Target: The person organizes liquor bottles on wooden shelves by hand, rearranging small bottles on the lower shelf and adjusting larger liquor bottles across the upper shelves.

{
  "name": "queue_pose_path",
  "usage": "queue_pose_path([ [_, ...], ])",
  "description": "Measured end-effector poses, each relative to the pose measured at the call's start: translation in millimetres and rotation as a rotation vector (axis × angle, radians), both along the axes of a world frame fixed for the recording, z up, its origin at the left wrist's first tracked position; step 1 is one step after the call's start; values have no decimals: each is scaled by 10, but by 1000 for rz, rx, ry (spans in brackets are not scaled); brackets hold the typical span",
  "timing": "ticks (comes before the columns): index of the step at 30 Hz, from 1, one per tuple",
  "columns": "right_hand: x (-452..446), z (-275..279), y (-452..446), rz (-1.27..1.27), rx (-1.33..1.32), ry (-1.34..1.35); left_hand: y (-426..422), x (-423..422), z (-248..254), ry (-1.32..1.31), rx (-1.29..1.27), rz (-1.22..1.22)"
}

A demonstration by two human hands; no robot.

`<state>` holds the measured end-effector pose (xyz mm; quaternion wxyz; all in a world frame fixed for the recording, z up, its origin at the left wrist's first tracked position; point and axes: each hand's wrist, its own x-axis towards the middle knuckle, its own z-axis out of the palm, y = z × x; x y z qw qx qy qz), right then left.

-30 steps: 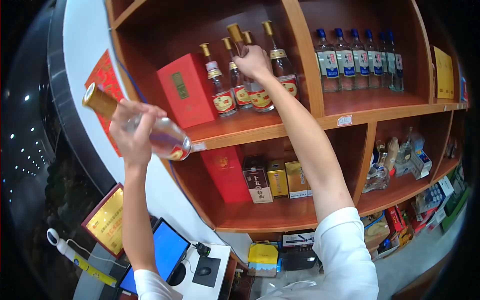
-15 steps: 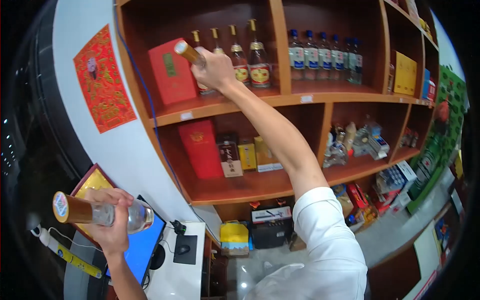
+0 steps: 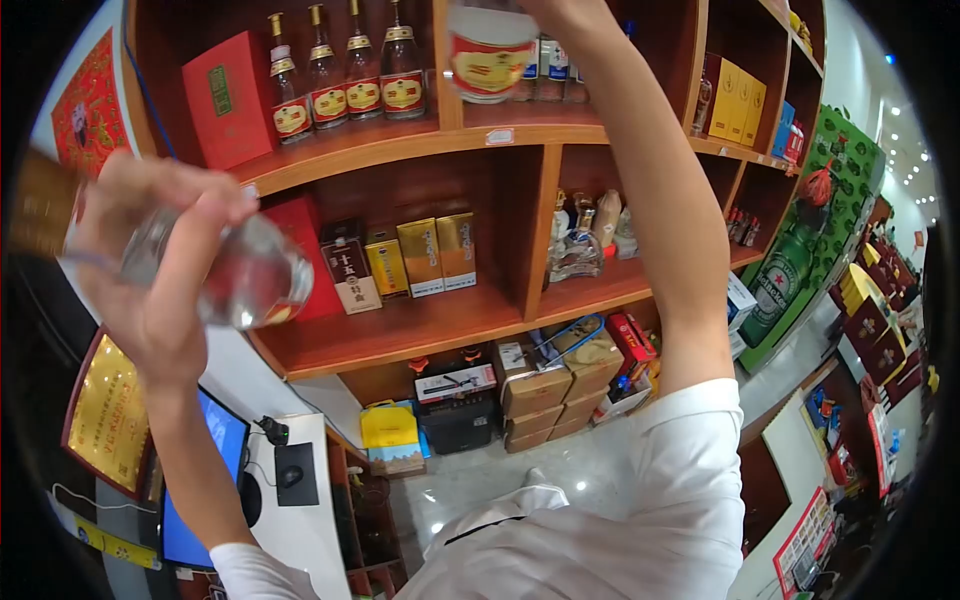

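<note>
My left hand (image 3: 150, 260) is wrapped around a clear glass bottle (image 3: 265, 275) with a gold-brown cap, tilted and blurred by motion. The bottle's base points right, in front of the lower shelf. At the top edge, my right hand (image 3: 565, 12) is mostly cut off by the frame. Below it hangs another clear bottle (image 3: 490, 60) with a red and yellow label, its upper part out of view; my right hand appears to grip it. Several similar gold-necked bottles (image 3: 403, 85) stand in a row on the upper shelf, left of the bottle in my right hand.
A wooden shelf unit (image 3: 350, 150) holds a red box (image 3: 228, 100), gold boxes (image 3: 440, 255) and glass decanters (image 3: 575, 250). Below are cardboard cartons (image 3: 530, 390) and a black case (image 3: 460, 420). A white desk (image 3: 300, 530) with a monitor (image 3: 205, 480) stands at lower left.
The view has swung right and down. My right hand has moved from before the gold-necked bottles rightward past the upper shelf's divider. My left hand has risen with its bottle toward the shelves.
</note>
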<state>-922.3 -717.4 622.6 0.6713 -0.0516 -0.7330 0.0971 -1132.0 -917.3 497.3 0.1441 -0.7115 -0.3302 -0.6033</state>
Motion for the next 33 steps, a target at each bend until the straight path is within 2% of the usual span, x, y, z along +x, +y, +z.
queue_pose_path([
  [1,175,-59,-19,-32,-59,5,149,107,56,26,-2,35],
  [3,361,-14,672,-30,1,40,514,314,182,115,94,66],
  [4,477,-46,811,-97,-17,63,723,433,231,110,109,16],
  [7,790,-169,1363,-1,-88,81,1413,844,373,96,173,-95],
  [8,876,-218,1493,-48,-107,89,1628,998,416,113,193,-76],
  [9,968,-251,1635,-94,-125,99,1905,1100,455,106,226,-155],
  [11,1149,-341,2117,-143,-134,35,2345,1320,578,160,266,-63],
  [17,1448,-426,2927,-51,-244,38,3560,1689,780,-2,122,-60],
  [20,1469,-371,3177,-52,-318,-8,4017,1576,796,13,93,60],
  [26,1314,-307,3741,90,-515,21,4637,1298,822,-146,-115,149],
  [30,1109,-263,4004,47,-591,-84,5051,1077,962,-253,-256,251],
  [33,920,-270,4069,94,-606,-94,5220,936,948,-410,-362,169],
])
